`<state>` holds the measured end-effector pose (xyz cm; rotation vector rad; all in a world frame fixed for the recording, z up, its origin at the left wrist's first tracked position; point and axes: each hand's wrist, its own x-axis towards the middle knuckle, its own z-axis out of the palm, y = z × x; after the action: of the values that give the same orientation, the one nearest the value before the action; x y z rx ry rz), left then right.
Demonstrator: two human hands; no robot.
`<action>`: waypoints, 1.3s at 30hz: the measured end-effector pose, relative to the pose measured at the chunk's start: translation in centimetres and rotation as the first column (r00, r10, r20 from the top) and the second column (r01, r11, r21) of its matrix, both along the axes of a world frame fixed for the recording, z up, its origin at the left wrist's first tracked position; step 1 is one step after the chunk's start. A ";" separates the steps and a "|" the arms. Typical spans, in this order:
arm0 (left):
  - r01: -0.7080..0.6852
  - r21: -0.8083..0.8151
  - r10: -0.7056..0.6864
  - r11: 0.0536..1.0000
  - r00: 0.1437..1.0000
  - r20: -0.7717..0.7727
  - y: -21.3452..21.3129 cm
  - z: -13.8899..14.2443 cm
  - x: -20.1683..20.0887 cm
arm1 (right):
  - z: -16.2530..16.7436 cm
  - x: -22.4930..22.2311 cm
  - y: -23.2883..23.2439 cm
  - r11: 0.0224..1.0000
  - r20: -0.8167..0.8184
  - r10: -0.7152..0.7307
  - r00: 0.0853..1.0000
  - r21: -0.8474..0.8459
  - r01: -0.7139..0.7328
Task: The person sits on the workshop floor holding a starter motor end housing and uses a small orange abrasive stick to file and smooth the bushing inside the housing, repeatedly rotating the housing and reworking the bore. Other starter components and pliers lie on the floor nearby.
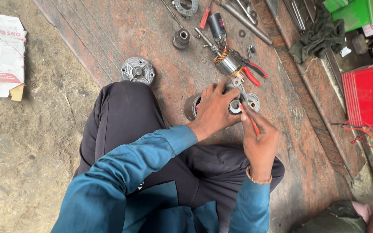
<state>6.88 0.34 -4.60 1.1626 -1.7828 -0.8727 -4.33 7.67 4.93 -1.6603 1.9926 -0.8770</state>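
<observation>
Two hands work close — left hand [216, 110] wraps a metal motor part [238, 101], hiding most of it; right hand [260, 140] pinches a red-handled tool [253, 123], tip unclear.

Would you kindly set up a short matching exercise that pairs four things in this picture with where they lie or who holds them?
Things:
1. Pliers
2. Round metal cover
3. Cardboard box
4. Small red-handled tool

Places:
A. On the dirt ground, far left
B. In the right hand
C. Beside the copper-wound motor core
D. Alone on the stone slab, just beyond the knee

Pairs: 1-C, 2-D, 3-A, 4-B
</observation>
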 end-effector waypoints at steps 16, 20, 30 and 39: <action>0.028 0.005 -0.028 1.000 1.000 -0.006 0.2 0.1 0.1 | 0.3 -0.3 0.2 1.000 0.010 -0.007 1.000 0.003 0.007; 0.003 0.003 -0.003 1.000 1.000 0.023 0.2 0.1 -0.3 | 0.1 -0.7 0.0 1.000 -0.002 -0.031 1.000 -0.004 0.031; -0.017 -0.059 0.019 0.998 0.999 0.031 -0.2 0.3 -0.9 | -0.2 -0.7 -1.7 1.000 0.063 -0.022 0.998 -0.005 0.022; -0.004 -0.080 0.006 0.997 1.000 0.024 0.0 1.2 -0.7 | 1.3 -0.5 -0.6 0.999 0.019 -0.040 0.999 0.002 0.040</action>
<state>6.22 0.35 -3.36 1.1305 -1.8169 -0.7798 -4.87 7.10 6.23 -1.6101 2.0199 -0.9022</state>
